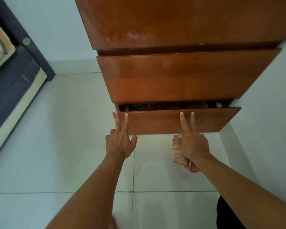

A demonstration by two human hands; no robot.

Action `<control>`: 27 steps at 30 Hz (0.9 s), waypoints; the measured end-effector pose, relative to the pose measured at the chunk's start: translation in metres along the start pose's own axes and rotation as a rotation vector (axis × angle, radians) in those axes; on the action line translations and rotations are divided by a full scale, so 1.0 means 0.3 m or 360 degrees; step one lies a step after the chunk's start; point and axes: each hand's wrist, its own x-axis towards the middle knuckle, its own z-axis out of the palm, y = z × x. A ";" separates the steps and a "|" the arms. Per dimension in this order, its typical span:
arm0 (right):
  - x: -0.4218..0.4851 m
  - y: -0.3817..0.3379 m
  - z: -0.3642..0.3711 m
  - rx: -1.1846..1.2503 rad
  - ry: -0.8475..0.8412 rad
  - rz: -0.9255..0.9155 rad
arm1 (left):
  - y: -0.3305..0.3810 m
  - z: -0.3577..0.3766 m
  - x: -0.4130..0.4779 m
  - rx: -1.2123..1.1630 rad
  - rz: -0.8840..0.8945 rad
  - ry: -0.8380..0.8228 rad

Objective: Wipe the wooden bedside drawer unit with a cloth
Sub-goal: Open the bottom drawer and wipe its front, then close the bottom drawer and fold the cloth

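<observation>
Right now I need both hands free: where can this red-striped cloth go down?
Bare: the brown wooden unit's top, and the pale floor tiles between the dark bed frame and the unit. Crowded: the open bottom drawer.

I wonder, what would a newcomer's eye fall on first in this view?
The reddish wooden drawer unit fills the upper middle, its bottom drawer slightly open. Two straight fingers of the left hand and of the right hand touch its front; the right also holds a striped cloth below.

This is a bedroom in a home. A bed point(10, 83) with a dark frame stands near a wooden drawer unit point(180, 75) on a tiled floor point(64, 146).
</observation>
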 end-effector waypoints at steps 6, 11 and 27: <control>0.061 0.014 -0.008 0.0070 -0.0006 0.0003 | -0.008 -0.033 0.068 0.0097 -0.0002 -0.0090; 0.144 0.008 -0.031 0.0126 -0.0087 0.0054 | 0.013 -0.067 0.129 0.0075 -0.0070 -0.0186; 0.062 -0.022 -0.219 0.0262 0.0432 -0.0712 | 0.107 -0.141 0.166 -0.1028 -0.0220 -0.0350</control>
